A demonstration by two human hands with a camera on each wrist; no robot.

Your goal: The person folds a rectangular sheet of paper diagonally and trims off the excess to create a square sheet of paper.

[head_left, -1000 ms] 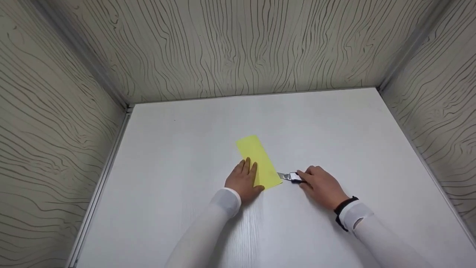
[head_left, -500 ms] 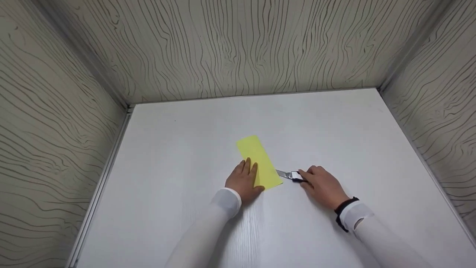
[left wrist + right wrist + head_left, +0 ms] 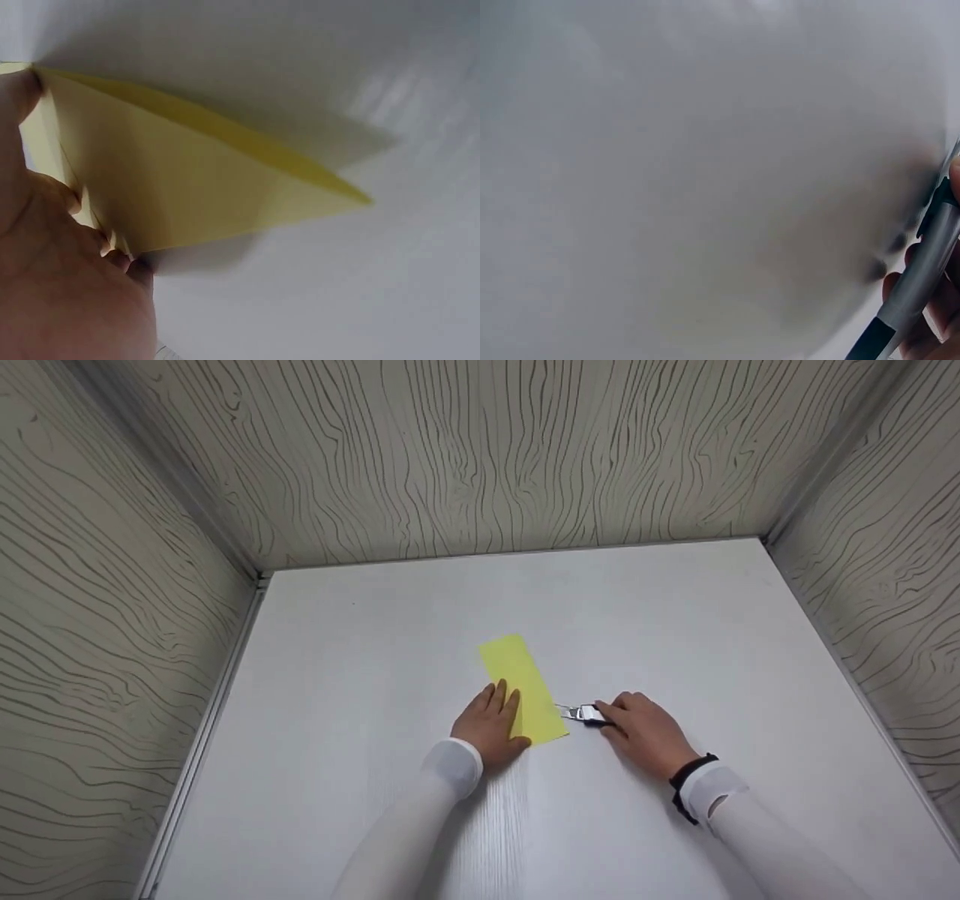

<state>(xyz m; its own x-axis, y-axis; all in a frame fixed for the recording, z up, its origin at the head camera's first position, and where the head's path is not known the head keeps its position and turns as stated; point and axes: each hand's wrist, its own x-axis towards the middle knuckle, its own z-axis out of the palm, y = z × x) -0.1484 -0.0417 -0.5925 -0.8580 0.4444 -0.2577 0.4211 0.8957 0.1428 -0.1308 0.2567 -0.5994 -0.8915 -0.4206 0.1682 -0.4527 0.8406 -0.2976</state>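
Observation:
A folded yellow sheet of paper lies at a slant on the white table. My left hand rests on its left side, fingers extended and thumb at the lower edge. In the left wrist view, the sheet's two layers gape apart along one side. To the right of the paper, my right hand grips a utility knife, its blade pointing left and meeting the paper's right edge. Whether the tip sits between the layers, I cannot tell. The right wrist view catches the knife's grey handle among the fingers.
The white tabletop stretches around both hands. Walls with a wood-grain pattern stand behind it and on both sides. A metal rail runs along the left table edge.
The knife and right hand have shifted slightly left, with the blade's angle changing a little. The paper and left hand have moved only a touch.

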